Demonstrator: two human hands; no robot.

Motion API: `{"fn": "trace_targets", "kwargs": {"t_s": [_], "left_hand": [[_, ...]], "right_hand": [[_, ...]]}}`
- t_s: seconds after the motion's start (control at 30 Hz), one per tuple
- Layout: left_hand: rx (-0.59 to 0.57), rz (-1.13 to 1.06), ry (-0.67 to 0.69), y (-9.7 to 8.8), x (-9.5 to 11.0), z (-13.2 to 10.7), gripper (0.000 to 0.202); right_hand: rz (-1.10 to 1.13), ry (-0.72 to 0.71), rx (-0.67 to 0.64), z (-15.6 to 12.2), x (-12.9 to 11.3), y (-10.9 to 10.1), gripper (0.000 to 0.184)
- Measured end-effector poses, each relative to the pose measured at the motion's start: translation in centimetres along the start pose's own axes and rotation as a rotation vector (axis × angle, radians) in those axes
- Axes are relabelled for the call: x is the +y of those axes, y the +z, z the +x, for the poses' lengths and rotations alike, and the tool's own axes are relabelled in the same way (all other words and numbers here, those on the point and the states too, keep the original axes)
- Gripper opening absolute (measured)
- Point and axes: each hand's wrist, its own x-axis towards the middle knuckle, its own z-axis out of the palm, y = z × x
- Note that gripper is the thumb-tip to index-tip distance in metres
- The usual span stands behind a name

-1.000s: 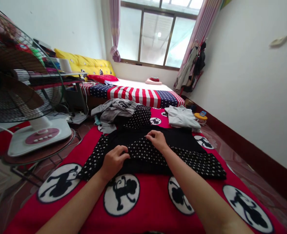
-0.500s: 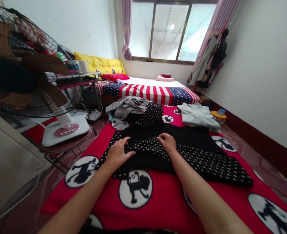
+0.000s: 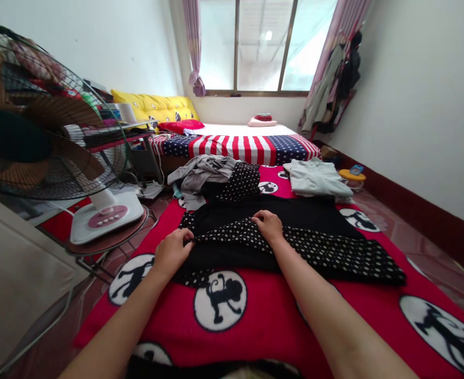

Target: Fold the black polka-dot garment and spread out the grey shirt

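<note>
A black garment with white-dotted sleeves (image 3: 334, 252) lies spread on a red blanket (image 3: 255, 321) printed with monkey figures in white circles. One dotted sleeve runs across the black body of the garment. My left hand (image 3: 173, 251) pinches the dotted sleeve at its left end, thumb and fingers together. Further right, my right hand (image 3: 268, 225) pinches the upper edge of the same sleeve, lifting it slightly. Just beyond the garment lies a rumpled pile of grey and dotted clothes (image 3: 212, 173). A folded pale grey garment (image 3: 314, 178) rests at the blanket's far right.
On the left, a fan (image 3: 106, 213) stands on a round stool (image 3: 113, 239). Behind the blanket is a bed (image 3: 235, 150) with a striped and starred cover. A yellow stool (image 3: 352, 176) is at the right by the wall, and clothes hang on a rack (image 3: 330, 87).
My left hand has moved left and closed its spread fingers on the sleeve's end. My right hand keeps its pinch. The camera view has shifted slightly.
</note>
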Motion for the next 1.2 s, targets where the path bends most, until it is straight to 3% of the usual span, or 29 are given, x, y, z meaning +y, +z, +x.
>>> {"fn": "trace_targets", "kwargs": {"t_s": [0.1, 0.2, 0.3, 0.37, 0.47, 0.57, 0.77, 0.83, 0.93, 1.1, 1.2], "left_hand": [[0.037, 0.090, 0.082, -1.7, 2.9, 1.2, 0.027], [0.063, -0.227, 0.286, -1.5, 8.2, 2.7, 0.034], [-0.061, -0.686, 0.404, 1.3, 13.6, 4.0, 0.030], [-0.115, -0.918, 0.374, 4.0, 16.0, 5.0, 0.026], [-0.131, -1.113, 0.199, 8.0, 16.9, 6.8, 0.017], [-0.120, -1.130, 0.116, 10.6, 16.1, 8.1, 0.016], [-0.056, -0.992, 0.182, 12.0, 15.2, 7.7, 0.021], [-0.014, -0.794, 0.285, 12.1, 15.5, 7.2, 0.023], [0.053, -0.492, 0.391, 12.3, 15.8, 6.8, 0.022], [0.065, -0.262, 0.378, 12.4, 16.2, 6.4, 0.025], [0.034, -0.194, 0.344, 12.2, 16.4, 6.2, 0.024]], "right_hand": [[0.029, -0.005, 0.009, 0.0, -0.1, 0.2, 0.008], [0.070, -0.012, 0.020, -0.1, -0.1, 0.3, 0.005], [0.116, -0.011, 0.042, -0.1, -0.1, 0.3, 0.011], [0.155, 0.000, 0.077, 0.0, 0.1, 0.2, 0.015], [0.229, 0.049, 0.168, 0.3, 0.4, 0.1, 0.022], [0.307, 0.112, 0.247, 0.4, 0.7, 0.0, 0.027], [0.378, 0.166, 0.263, -0.2, 0.8, -0.6, 0.026], [0.348, 0.156, 0.252, -0.8, 1.6, -2.0, 0.024], [0.238, 0.132, 0.256, -2.2, 4.6, -6.2, 0.020], [-0.044, 0.159, 0.246, -4.2, 11.8, -15.5, 0.018], [-0.158, 0.182, 0.139, -5.2, 15.2, -19.1, 0.011]]}}
